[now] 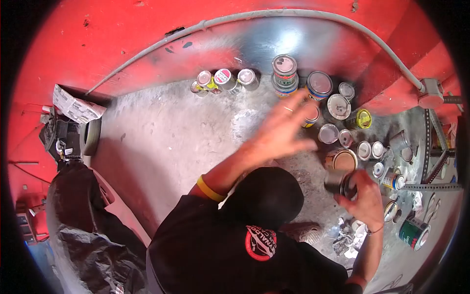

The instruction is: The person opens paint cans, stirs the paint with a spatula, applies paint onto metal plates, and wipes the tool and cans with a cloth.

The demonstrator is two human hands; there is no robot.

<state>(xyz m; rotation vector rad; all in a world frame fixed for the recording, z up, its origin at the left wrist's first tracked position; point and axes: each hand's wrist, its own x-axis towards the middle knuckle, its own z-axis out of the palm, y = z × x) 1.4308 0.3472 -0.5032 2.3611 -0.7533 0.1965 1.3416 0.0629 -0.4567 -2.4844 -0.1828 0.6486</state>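
Observation:
My left hand (281,130), with a yellow band on the wrist, stretches out over the floor. Its fingers are spread and slightly blurred. They pass in front of a small paint can (312,115), and whether they touch it I cannot tell. My right hand (366,198) is closed around the side of a metal can (337,182), smeared by motion. Just beyond that stands an open-looking can with a tan top (341,160). Two stacked cans (285,66) and a wide can with a greyish lid (319,83) stand past my left fingertips.
Several more cans crowd the right side, among them a yellow-labelled can (363,118) and a green can (413,232) lying tilted. Crumpled paper (350,237) lies near my right forearm. Three or so cans (223,78) line the wall. A pipe (293,13) runs along the red wall.

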